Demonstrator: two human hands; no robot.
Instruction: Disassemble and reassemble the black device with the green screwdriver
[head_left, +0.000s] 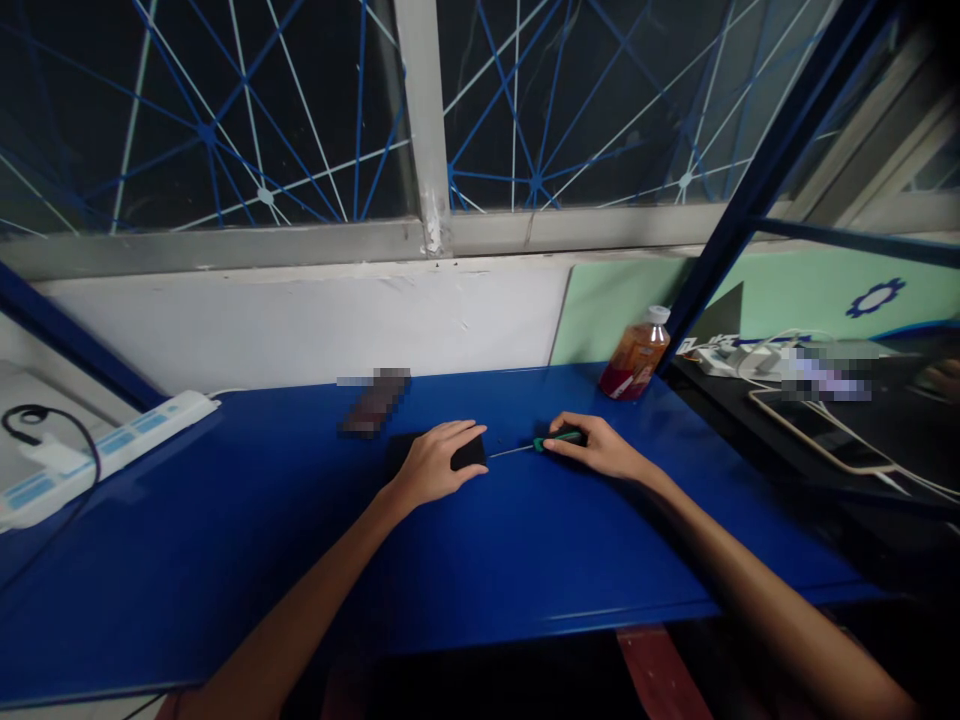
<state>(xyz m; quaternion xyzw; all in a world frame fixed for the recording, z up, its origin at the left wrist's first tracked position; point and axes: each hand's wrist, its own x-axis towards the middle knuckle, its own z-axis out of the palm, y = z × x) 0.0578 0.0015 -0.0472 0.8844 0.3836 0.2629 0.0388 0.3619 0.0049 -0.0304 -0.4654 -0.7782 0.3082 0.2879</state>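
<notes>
Head view — left hand (441,462) clasps a black block (469,456); right hand (589,445) grips a green screwdriver (538,444) — tip at the block's edge.

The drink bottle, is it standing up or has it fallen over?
Standing up: the bottle rests on the blue table with its white cap at the top.

A white power strip (169,415) with a black cable (97,465) lies at the left of the blue bench (225,560). Near the rear edge is a brownish object (377,402), too blurred to tell. A white-capped bottle (634,360) of reddish drink stands beside a blue post (759,190); a phone (817,432) lies on the black desk (900,420) at right.
</notes>
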